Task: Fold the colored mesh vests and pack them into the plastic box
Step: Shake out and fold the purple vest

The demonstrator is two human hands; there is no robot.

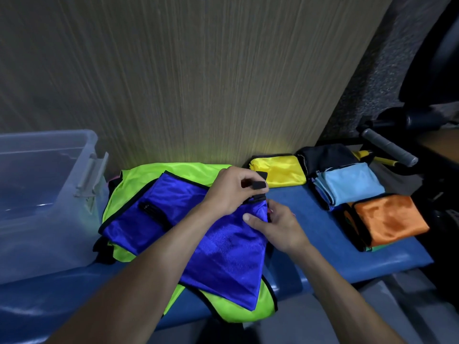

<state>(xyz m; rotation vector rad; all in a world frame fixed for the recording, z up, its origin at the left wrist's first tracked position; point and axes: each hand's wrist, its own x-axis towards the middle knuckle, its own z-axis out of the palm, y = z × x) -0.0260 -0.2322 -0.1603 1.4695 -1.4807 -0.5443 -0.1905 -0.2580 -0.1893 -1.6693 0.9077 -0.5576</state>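
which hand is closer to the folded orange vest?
Right. The right hand pinches the blue vest at its right edge, on the side toward the orange vest. The left hand grips the black strap farther left and back.

I see the blue vest (pixel 218 247) as thin cloth with a satin sheen, edged in matt black binding. The lime vest (pixel 139 180) beneath it is the same slick fabric. The plastic box (pixel 37 194) looks translucent, smooth and faintly frosted. I read the bench top (pixel 335 252) as smooth blue vinyl with a soft gloss. The wall panel (pixel 198 83) shows matt wood grain. The 4 folded vests look like cloth too: the orange one (pixel 392 217) shines most, the black one (pixel 327 155) is dull.
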